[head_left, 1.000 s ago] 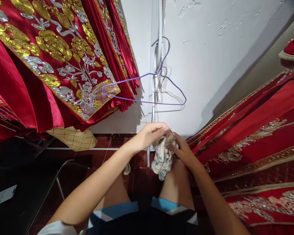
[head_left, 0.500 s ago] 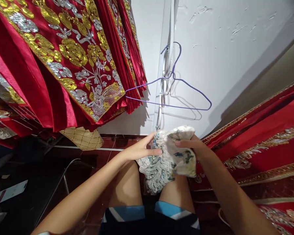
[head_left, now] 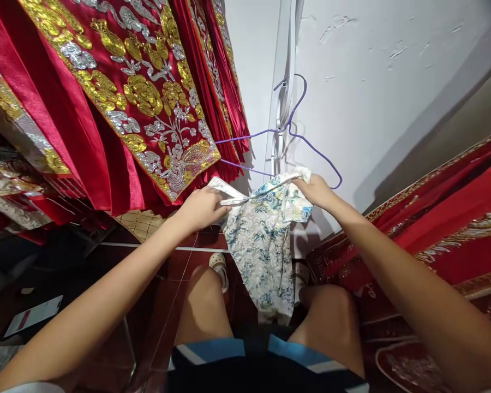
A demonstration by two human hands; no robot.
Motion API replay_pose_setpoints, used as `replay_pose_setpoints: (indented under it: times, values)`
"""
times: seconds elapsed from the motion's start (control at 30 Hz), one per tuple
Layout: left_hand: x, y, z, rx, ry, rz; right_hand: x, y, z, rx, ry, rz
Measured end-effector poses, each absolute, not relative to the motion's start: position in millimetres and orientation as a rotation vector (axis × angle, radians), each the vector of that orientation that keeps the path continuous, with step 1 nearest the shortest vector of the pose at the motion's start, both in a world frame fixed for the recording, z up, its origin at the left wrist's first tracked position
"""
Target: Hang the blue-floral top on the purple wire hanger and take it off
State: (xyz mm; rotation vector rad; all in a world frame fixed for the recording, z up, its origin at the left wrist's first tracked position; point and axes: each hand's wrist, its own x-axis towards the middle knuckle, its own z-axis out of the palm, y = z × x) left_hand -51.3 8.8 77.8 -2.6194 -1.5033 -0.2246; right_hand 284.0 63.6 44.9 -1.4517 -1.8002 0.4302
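A white, crinkled top with a blue, green and yellow floral print hangs stretched between my hands, its lower end dangling above the floor between my knees. My left hand is closed on a white-edged strip at its upper left. At the upper right corner, by a short sleeve, my right hand grips the cloth, partly hidden by it. Right behind the top is a purple wire hanger, hooked on a white strap at the wall; cloth covers part of its lower bar.
Red garments with gold and silver sequins hang at the left, overlapping the hanger's left end. More red embroidered cloth lies along the right side. A white wall stands ahead. At lower left, a phone-like white rectangle rests on a dark surface.
The top was bunched up over my knees and now hangs unfolded. Both hands have moved up and apart, bringing it in front of the hanger. My knees have spread.
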Motion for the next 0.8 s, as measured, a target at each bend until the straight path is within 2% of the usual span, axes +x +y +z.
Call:
replay_pose_setpoints:
  times: [0.13,0.27,0.43,0.53,0.7,0.8]
  values:
    - [-42,6,86,-2.628,-1.595,-0.508,300,46,49,-1.573,-1.611,0.298]
    - [-23,6,89,-2.670,-1.804,-0.603,321,25,64,-1.652,-1.507,0.183]
    - [-3,-3,98,-2.645,-1.512,-0.816,339,17,75,-1.707,-1.435,0.050]
    - [7,-5,110,-2.671,-1.324,-0.959,339,13,73,-1.683,-1.434,0.143]
    - [29,15,122,-2.637,-1.263,-1.245,315,2,63,-1.497,-1.426,0.400]
    - [34,33,124,-2.546,-1.289,-1.287,312,-5,58,-1.398,-1.429,0.308]
